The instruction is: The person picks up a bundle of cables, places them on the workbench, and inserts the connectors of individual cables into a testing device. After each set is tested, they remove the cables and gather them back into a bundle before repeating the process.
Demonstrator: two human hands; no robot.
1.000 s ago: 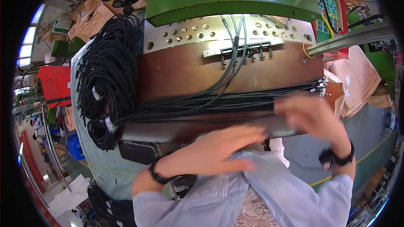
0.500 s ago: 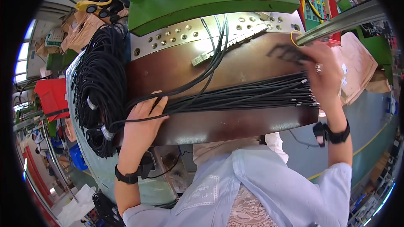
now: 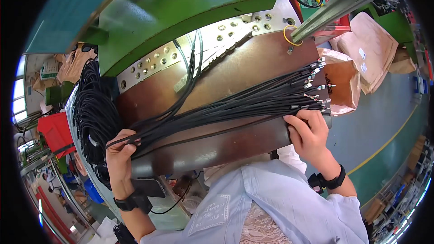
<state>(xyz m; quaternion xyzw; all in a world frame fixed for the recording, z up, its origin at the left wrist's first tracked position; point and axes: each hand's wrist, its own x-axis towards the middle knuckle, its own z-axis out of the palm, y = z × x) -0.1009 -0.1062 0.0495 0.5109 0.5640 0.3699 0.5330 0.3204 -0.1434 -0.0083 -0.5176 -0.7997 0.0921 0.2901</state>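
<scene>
Left hand [image 3: 120, 154] now further left, fingers pinching the cable bundle [image 3: 226, 108] near its left end. Right hand [image 3: 312, 133], half a second ago blurred higher up with a dark piece, now lower, curled at a single cable [image 3: 226, 130]; grip unclear. Metal bar [image 3: 226, 49] slanted, rid of its black comb-like piece. Teal panel [image 3: 68, 18] fills more upper left.

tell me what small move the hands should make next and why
Probably ease the lone lower cable up against the main cable bundle with the right hand. For most of its length that cable lies apart from the bundle, and the right fingertips are near its right end. The left hand pinches cable at the other end, which should steady things.
</scene>
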